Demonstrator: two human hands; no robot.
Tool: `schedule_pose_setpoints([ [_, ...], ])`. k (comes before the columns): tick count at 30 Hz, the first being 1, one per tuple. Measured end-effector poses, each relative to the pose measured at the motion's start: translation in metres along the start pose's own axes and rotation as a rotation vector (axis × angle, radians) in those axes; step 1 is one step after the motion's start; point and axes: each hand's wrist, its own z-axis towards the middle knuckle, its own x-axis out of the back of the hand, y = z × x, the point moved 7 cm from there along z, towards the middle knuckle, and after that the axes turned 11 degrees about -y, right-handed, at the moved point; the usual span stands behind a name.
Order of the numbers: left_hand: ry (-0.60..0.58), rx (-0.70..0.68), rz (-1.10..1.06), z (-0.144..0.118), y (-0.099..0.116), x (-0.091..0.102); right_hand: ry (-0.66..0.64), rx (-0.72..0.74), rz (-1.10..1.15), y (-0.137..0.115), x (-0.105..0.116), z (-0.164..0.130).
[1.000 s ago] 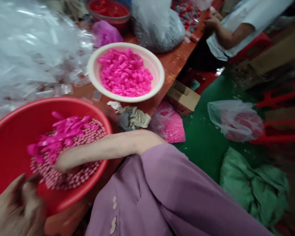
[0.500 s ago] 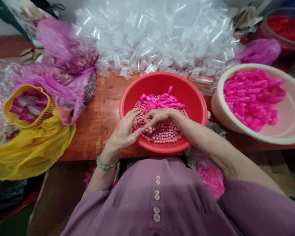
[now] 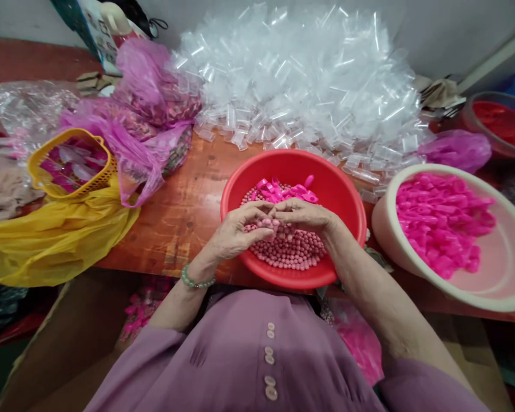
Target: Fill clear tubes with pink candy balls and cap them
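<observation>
A red basin (image 3: 343, 189) stands on the wooden table in front of me, holding pale pink beads (image 3: 294, 254) and bright pink plastic pieces (image 3: 283, 190) at the back. Both hands meet over the beads. My left hand (image 3: 236, 232) and my right hand (image 3: 304, 216) pinch a small pink bead (image 3: 267, 222) between their fingertips, just above the heap. A green bead bracelet (image 3: 195, 281) circles my left wrist.
A cream bowl (image 3: 489, 289) of bright pink pieces sits to the right. Behind the basin lies a big heap of clear plastic tubes (image 3: 300, 74). Left are purple bags (image 3: 150, 109), a yellow basket (image 3: 68, 166) and a yellow bag (image 3: 55, 240). A red-filled bowl (image 3: 498, 123) stands far right.
The view swung from the right side of the table back over the red basin. My hands came together and lifted slightly off the beads, now pinching one between the fingertips.
</observation>
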Motion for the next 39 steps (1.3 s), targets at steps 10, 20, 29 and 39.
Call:
schedule_pose_setpoints([
  [10,-0.037,0.025,-0.094,-0.001,-0.001,-0.006,0.073,-0.096,-0.262,-0.008,0.000,-0.016],
  [20,-0.040,0.047,-0.273,0.005,-0.003,-0.003,0.093,-0.031,-0.299,-0.023,0.003,-0.025],
  [29,-0.053,0.076,-0.383,0.005,-0.006,-0.005,0.120,-0.015,-0.119,-0.026,0.000,-0.028],
  [39,-0.058,0.104,-0.408,0.011,-0.013,-0.006,0.379,0.237,-0.164,-0.046,0.003,-0.034],
])
